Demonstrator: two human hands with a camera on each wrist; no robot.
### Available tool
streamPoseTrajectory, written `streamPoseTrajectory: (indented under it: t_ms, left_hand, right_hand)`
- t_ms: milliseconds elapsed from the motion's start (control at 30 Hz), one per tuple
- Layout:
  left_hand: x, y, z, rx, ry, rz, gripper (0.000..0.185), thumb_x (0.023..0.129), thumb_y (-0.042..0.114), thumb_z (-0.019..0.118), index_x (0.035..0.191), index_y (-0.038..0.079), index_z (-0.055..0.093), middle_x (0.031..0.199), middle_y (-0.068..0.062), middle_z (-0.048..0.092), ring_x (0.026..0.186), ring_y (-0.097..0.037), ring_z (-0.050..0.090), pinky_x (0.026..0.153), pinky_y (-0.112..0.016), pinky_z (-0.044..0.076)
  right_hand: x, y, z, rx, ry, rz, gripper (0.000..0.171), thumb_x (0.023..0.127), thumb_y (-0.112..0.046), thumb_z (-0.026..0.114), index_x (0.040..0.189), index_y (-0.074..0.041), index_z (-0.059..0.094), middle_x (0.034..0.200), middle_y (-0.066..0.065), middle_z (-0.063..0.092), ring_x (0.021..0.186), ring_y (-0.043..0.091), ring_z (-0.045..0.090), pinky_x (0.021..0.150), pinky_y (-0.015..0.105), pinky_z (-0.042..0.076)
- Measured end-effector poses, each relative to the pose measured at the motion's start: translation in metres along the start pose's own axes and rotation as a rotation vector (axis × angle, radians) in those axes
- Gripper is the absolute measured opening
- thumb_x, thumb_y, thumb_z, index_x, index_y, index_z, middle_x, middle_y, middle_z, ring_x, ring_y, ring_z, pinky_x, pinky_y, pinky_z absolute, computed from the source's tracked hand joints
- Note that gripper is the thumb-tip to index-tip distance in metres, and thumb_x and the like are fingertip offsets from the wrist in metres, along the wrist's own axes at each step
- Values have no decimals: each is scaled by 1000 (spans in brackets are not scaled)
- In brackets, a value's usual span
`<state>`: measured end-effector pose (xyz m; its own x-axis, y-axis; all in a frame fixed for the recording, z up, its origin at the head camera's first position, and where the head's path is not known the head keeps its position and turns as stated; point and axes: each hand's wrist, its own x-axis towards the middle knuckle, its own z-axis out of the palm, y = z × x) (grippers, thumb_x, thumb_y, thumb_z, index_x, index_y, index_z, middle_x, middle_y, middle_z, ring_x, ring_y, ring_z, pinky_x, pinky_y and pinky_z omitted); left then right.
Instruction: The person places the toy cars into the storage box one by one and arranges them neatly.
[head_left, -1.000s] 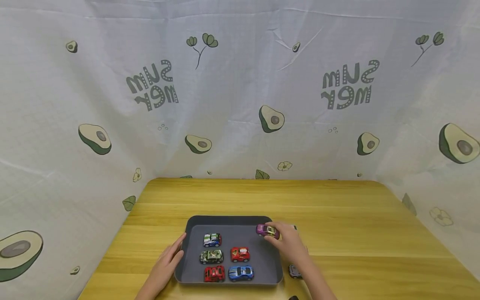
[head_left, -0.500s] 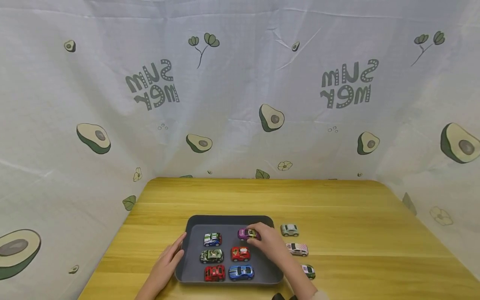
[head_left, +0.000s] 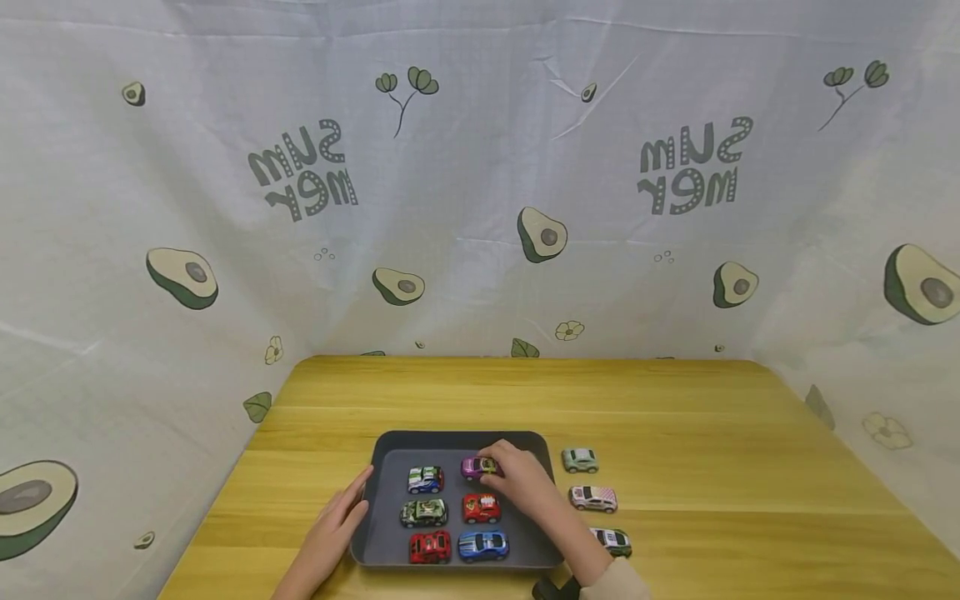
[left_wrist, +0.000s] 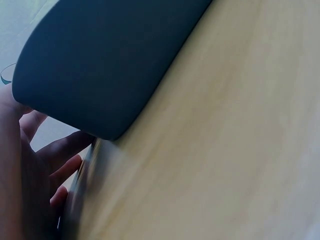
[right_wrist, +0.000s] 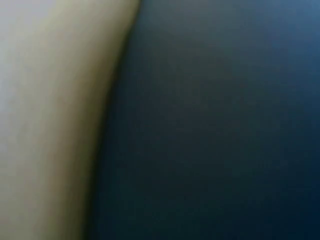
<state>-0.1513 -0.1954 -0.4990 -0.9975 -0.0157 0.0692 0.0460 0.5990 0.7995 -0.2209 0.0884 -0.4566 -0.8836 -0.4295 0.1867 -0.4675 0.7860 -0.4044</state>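
My right hand (head_left: 522,479) pinches a purple and yellow toy car (head_left: 477,468) between thumb and fingers, low over the back part of the dark grey tray (head_left: 534,550). Whether its wheels touch the tray floor I cannot tell. My left hand (head_left: 330,527) rests against the tray's left side with fairly straight fingers. In the left wrist view, those fingers (left_wrist: 65,150) lie at the tray's outer wall (left_wrist: 100,65). In the tray sit a white-blue car (head_left: 425,479), a camouflage car (head_left: 423,513), two red cars (head_left: 430,547) (head_left: 481,507) and a blue car (head_left: 483,546).
Right of the tray, a grey-green car (head_left: 580,460), a white-pink car (head_left: 593,498) and a green-white car (head_left: 613,542) stand on the wooden table (head_left: 712,467). A black object (head_left: 555,589) shows by the right sleeve. A printed curtain (head_left: 480,167) surrounds the table. The right wrist view is blurred.
My right hand has carried the purple car leftward from the tray's right edge to behind the red car. Cars right of the tray have come into sight. My left hand stays put.
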Motion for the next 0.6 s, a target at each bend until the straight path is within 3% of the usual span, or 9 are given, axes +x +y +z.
streamPoseTrajectory:
  t_ms: [400,600]
  left_hand:
    - [0,-1,-1,-14,-14,-25,45,95,39,43,139,31,37,140,-9,43,124,-28,47,101,-49,36]
    - [1,-1,-1,-26,-22,-28,46,95,40,42,139,31,37,141,-11,41,125,-30,45,102,-52,34]
  right_hand:
    - [-3,3,10,-80,13,-45,29,79,-27,68,105,-14,65,99,-2,64,92,18,62,81,42,46]
    - [-2,4,11,-53,-6,-44,30,80,-27,67,107,-14,65,100,-1,65,93,18,62,80,39,48]
